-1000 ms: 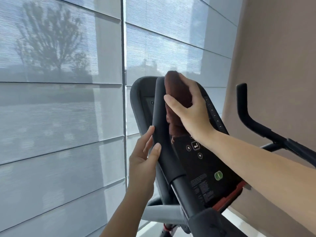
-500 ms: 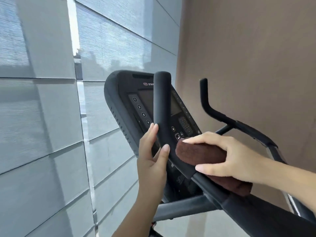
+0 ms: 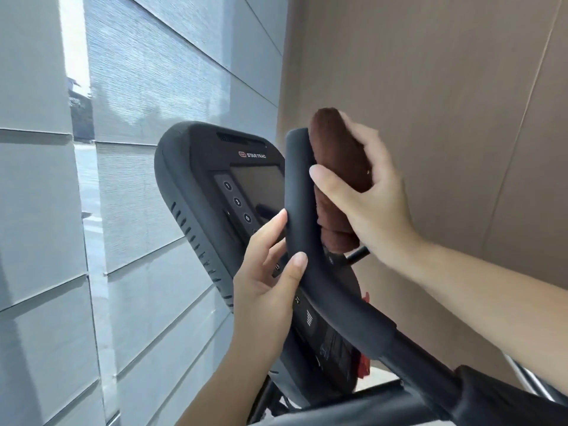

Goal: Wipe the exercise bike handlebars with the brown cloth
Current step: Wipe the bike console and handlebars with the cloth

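R hand (image 3: 379, 198) raised, fingers grip cloth (image 3: 336, 146) on handlebar (image 3: 299, 186) | L hand (image 3: 264, 287) pinches handlebar

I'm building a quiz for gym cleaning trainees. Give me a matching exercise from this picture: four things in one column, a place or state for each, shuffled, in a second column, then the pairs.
Things:
1. brown cloth
2. left hand
3. right hand
4. console

Places or states:
A. grips the handlebar midway down
B. sits behind the handlebar, on the window side
C. lies against the handlebar's upper end
D. holds the brown cloth

Pairs: 1-C; 2-A; 3-D; 4-B
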Available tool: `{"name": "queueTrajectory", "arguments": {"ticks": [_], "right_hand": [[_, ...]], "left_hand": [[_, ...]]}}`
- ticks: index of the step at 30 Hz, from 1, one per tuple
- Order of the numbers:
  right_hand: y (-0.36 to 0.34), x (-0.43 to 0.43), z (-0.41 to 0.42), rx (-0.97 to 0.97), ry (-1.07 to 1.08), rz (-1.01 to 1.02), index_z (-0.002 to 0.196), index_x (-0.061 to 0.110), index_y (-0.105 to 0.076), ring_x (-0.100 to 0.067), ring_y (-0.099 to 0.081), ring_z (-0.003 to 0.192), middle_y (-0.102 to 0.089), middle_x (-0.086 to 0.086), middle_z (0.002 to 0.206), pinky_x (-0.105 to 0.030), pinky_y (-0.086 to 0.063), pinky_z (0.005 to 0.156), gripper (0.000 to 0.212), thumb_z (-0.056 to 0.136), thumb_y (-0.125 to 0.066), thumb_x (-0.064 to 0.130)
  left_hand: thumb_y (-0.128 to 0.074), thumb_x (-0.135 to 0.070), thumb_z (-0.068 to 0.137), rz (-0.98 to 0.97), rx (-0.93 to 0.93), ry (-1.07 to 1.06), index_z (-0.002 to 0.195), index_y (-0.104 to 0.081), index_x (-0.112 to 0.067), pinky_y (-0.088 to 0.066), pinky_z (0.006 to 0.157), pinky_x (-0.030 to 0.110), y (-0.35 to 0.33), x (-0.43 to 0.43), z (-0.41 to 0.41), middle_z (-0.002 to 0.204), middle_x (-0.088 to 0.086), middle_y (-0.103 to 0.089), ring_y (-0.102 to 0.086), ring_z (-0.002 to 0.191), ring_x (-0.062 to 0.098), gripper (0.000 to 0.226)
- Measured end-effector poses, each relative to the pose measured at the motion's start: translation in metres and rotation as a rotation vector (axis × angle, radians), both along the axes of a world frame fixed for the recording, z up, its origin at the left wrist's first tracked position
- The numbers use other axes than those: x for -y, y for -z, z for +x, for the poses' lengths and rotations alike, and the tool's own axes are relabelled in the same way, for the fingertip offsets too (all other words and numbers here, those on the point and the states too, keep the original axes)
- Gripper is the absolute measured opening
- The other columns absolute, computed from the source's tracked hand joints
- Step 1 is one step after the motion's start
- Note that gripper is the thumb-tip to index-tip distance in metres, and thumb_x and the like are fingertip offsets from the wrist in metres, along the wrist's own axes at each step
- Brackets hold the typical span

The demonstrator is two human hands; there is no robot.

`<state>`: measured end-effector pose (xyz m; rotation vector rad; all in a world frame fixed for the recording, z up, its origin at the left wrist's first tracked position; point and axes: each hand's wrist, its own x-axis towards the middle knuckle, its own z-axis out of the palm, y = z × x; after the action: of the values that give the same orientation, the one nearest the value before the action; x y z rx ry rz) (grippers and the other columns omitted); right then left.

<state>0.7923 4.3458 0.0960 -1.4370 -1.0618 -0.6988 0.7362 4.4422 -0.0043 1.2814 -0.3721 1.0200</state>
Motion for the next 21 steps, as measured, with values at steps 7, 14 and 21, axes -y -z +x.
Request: {"name": "queueTrajectory", "arguments": {"ticks": [7, 14, 21], "right_hand": [[0.029, 0.035, -0.013, 0.077, 0.107, -0.414, 0.118, 0.048, -0.05, 0.002, -0.053, 0.11, -0.057, 0.012, 0.118, -0.006, -0.034, 0.092, 0.058, 0.067, -0.074, 0.031], [0.027, 0.081, -0.028, -0.175, 0.12, -0.908, 0.111, 0.057, -0.053, 0.005, -0.052, 0.114, -0.056, 0.028, 0.12, -0.006, -0.035, 0.092, 0.054, 0.064, -0.071, 0.039], [0.025, 0.056, -0.051, -0.171, 0.356, -0.583, 0.107, 0.052, -0.059, 0.007, -0.057, 0.103, -0.061, 0.029, 0.111, -0.003, -0.039, 0.082, 0.052, 0.066, -0.072, 0.023]], "left_hand": [[-0.063, -0.026, 0.077, -0.083, 0.034, 0.101, 0.118, -0.059, -0.042, -0.04, 0.102, 0.051, 0.007, 0.001, 0.012, 0.126, 0.011, -0.058, -0.053, 0.119, 0.026, 0.045], [-0.056, -0.014, 0.084, -0.091, 0.086, 0.102, 0.122, -0.056, -0.038, -0.044, 0.1, 0.041, 0.013, 0.007, 0.014, 0.13, -0.001, -0.055, -0.052, 0.12, 0.019, 0.045], [-0.056, -0.006, 0.083, 0.0, 0.141, 0.214, 0.126, -0.052, -0.039, -0.045, 0.087, 0.017, 0.014, -0.007, 0.018, 0.128, -0.006, -0.052, -0.049, 0.123, 0.02, 0.054]]}}
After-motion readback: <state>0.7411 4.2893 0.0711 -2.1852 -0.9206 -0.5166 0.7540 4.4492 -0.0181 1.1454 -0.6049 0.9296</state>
